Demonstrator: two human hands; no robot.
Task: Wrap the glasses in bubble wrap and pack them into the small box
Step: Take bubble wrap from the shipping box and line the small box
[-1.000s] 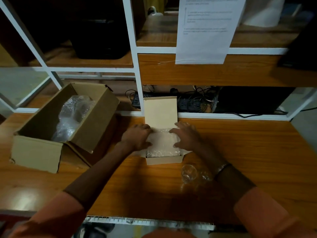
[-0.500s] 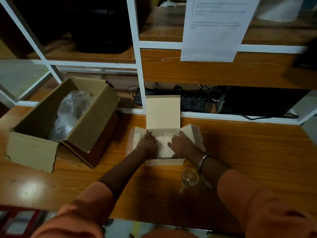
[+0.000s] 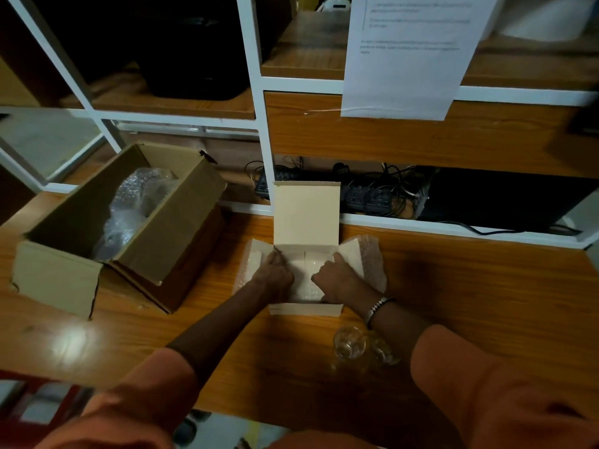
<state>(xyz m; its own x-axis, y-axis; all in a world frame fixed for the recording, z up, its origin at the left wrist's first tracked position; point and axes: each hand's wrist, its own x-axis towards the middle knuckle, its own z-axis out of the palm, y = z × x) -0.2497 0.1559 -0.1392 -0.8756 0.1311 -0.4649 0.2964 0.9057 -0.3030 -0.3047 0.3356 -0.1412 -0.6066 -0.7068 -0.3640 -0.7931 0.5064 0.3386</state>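
The small cardboard box (image 3: 306,308) stands open on the wooden desk, its lid upright at the back. A sheet of bubble wrap (image 3: 372,260) lines it and spills over both side flaps. My left hand (image 3: 275,275) and my right hand (image 3: 337,281) both press down on the wrap inside the box, fingers bent. Whether they grip it is unclear. Two clear glasses (image 3: 348,346) lie bare on the desk just in front of the box, by my right forearm.
A large open cardboard box (image 3: 61,280) with more bubble wrap (image 3: 136,202) sits at the left. White-framed wooden shelves (image 3: 259,124) rise behind the desk, with a hanging paper sheet (image 3: 408,53) and power strips with cables (image 3: 372,196).
My hands slid from the outer sides of the wrap into the box, pushing the sheet down. The side flaps and wrap edges now stand out on both sides. The camera moved closer.
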